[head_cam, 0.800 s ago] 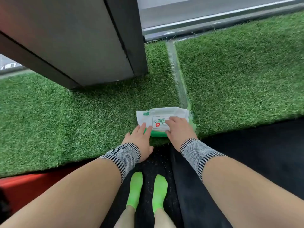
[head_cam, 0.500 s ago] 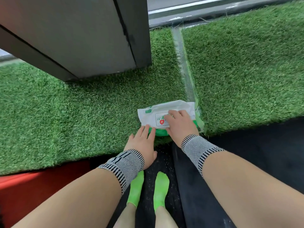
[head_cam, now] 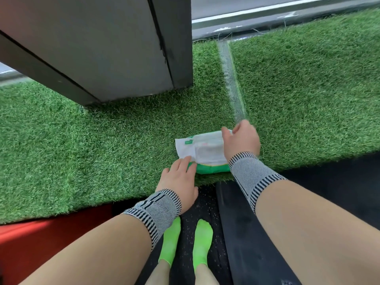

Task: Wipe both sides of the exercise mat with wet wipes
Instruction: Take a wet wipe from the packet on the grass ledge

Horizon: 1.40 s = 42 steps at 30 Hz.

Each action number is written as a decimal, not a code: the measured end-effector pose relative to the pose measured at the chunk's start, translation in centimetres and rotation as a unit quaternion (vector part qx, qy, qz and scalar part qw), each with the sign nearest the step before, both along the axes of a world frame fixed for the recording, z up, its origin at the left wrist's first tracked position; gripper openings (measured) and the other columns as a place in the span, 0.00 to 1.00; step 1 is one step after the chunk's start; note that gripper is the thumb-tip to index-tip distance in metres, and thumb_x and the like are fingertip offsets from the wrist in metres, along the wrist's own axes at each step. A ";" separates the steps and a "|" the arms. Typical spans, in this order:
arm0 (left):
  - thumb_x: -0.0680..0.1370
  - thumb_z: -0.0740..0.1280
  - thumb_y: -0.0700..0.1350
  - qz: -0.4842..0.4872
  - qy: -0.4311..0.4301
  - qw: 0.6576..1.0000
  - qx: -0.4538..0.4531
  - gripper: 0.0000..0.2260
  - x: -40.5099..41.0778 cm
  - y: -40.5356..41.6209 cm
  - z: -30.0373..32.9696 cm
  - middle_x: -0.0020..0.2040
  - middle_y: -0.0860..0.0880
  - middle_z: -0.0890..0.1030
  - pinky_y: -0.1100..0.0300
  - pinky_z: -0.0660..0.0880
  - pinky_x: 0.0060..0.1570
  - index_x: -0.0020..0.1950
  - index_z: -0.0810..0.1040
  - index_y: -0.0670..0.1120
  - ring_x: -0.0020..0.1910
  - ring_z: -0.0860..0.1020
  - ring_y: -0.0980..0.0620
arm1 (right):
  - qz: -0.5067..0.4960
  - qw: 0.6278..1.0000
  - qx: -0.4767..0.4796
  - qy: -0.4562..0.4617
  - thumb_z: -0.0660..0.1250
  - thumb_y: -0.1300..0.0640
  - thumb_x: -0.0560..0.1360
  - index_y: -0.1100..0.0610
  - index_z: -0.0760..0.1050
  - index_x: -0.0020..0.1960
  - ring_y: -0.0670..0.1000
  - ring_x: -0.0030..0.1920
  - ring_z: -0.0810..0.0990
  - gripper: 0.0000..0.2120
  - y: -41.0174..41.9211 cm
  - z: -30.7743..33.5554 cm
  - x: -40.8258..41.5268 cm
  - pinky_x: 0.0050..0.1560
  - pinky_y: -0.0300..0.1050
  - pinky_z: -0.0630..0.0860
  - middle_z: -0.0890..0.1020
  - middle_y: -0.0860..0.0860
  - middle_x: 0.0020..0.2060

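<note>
The wet wipes pack [head_cam: 202, 153] sits on the fake grass [head_cam: 102, 153], right at the edge of the black exercise mat [head_cam: 329, 192]. Left hand [head_cam: 181, 182] lies flat with its fingers [head_cam: 186, 162] straight and close together, the tips pressing on the pack's near-left corner. Right hand [head_cam: 241, 140] is over the pack's right end, fingers curled, looks like it's pinching the pack's flap or a wipe, but it's blurry, so can't really tell. Just beyond those fingers a pale seam [head_cam: 231, 79] runs through the grass. Green socks [head_cam: 186, 241] are below the left wrist, standing on the mat.
</note>
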<state>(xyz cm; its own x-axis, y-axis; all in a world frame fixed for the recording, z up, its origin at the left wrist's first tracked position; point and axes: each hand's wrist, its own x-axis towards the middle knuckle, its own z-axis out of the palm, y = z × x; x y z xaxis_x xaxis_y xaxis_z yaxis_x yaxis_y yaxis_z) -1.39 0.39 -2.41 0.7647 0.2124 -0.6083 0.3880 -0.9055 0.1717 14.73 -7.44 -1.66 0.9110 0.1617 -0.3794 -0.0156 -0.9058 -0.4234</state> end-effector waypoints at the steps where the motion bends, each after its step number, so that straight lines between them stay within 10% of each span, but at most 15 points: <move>1: 0.80 0.60 0.54 0.000 -0.016 1.000 0.001 0.30 0.2 0.0 0.1 0.79 0.49 0.50 0.48 0.58 0.73 0.78 0.54 0.47 0.77 0.52 0.48 | 0.010 0.999 -0.011 0.029 0.63 0.48 0.77 0.55 0.70 0.46 0.47 0.35 0.73 0.11 0.1 -0.1 -0.2 0.34 0.40 0.69 0.76 0.49 0.40; 5: 0.80 0.60 0.51 0.009 -0.038 0.999 -0.013 0.30 0.6 0.4 0.0 0.80 0.50 0.49 0.50 0.57 0.73 0.79 0.53 0.47 0.77 0.53 0.50 | 0.185 0.981 -0.042 0.049 0.63 0.51 0.77 0.55 0.79 0.46 0.51 0.42 0.77 0.09 -0.2 -1.8 -2.1 0.42 0.42 0.74 0.77 0.50 0.45; 9: 0.79 0.61 0.48 -0.002 -0.037 0.999 -0.038 0.28 1.1 0.3 -0.3 0.79 0.50 0.52 0.49 0.57 0.73 0.78 0.56 0.47 0.77 0.55 0.50 | 0.146 0.989 0.020 0.033 0.65 0.53 0.75 0.53 0.77 0.52 0.50 0.47 0.75 0.07 -0.7 -2.5 -2.2 0.51 0.43 0.73 0.74 0.50 0.54; 14: 0.77 0.62 0.46 0.035 -0.054 0.997 -0.048 0.27 1.2 0.1 -0.5 0.74 0.50 0.60 0.54 0.65 0.70 0.75 0.61 0.46 0.72 0.63 0.51 | 0.338 0.938 -0.068 0.011 0.70 0.44 0.68 0.49 0.61 0.71 0.54 0.70 0.58 0.35 -2.3 -2.4 -3.0 0.69 0.52 0.63 0.59 0.51 0.72; 25: 0.78 0.60 0.50 -0.021 -0.026 0.999 -0.033 0.33 0.8 0.4 -0.5 0.79 0.51 0.49 0.49 0.65 0.69 0.80 0.48 0.49 0.73 0.61 0.48 | 0.420 0.904 -0.076 -0.012 0.63 0.40 0.75 0.52 0.71 0.63 0.51 0.61 0.70 0.23 -2.7 -2.0 -0.5 0.59 0.46 0.70 0.74 0.48 0.61; 31: 0.80 0.59 0.50 0.003 -0.014 0.999 -0.031 0.37 2.6 0.8 -0.2 0.79 0.54 0.35 0.53 0.76 0.50 0.79 0.36 0.52 0.55 0.77 0.47 | 0.020 0.996 0.057 -0.058 0.64 0.46 0.76 0.54 0.70 0.46 0.49 0.41 0.73 0.11 -2.3 -1.0 -1.0 0.46 0.47 0.74 0.73 0.48 0.43; 35: 0.81 0.57 0.49 0.012 0.023 0.999 -0.025 0.36 3.7 1.2 0.0 0.78 0.57 0.31 0.54 0.77 0.41 0.79 0.35 0.52 0.42 0.76 0.49 | 0.130 0.991 0.019 0.004 0.64 0.51 0.76 0.52 0.73 0.44 0.48 0.41 0.73 0.05 -1.5 -2.2 -2.7 0.44 0.41 0.69 0.72 0.47 0.45; 42: 0.79 0.60 0.52 -0.059 0.031 0.998 -0.017 0.35 2.9 1.2 -1.1 0.79 0.49 0.34 0.49 0.72 0.63 0.80 0.43 0.53 0.70 0.66 0.46 | 0.229 0.970 -0.087 0.005 0.60 0.55 0.78 0.55 0.75 0.54 0.55 0.49 0.78 0.08 -0.6 -3.2 -2.7 0.49 0.47 0.74 0.75 0.52 0.52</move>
<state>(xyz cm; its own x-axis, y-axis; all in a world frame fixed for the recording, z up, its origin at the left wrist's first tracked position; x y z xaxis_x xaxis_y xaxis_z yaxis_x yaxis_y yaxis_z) 1.50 1.55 -3.54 0.7439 0.1019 -0.6605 0.2900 -0.9396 0.1816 12.01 -8.00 -4.89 0.7549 0.4820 -0.4447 0.4024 -0.8759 -0.2662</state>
